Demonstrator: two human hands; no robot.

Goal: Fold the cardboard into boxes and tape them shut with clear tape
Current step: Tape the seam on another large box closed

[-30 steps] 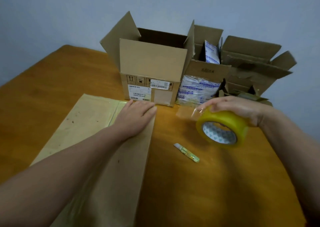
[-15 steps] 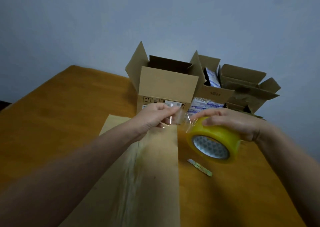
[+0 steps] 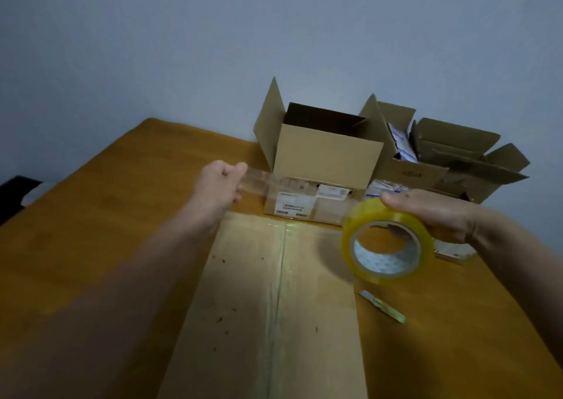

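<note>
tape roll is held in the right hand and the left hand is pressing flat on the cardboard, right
Not quite. The right hand does hold the tape roll, but the left hand is not on the flat cardboard: it pinches the free end of the clear tape strip stretched from the roll. The head view shows it.

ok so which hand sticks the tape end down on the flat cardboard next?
Left, probably. The left hand pinches the free end of the tape strip near the far edge of the flat cardboard; the right hand grips the tape roll.
</note>
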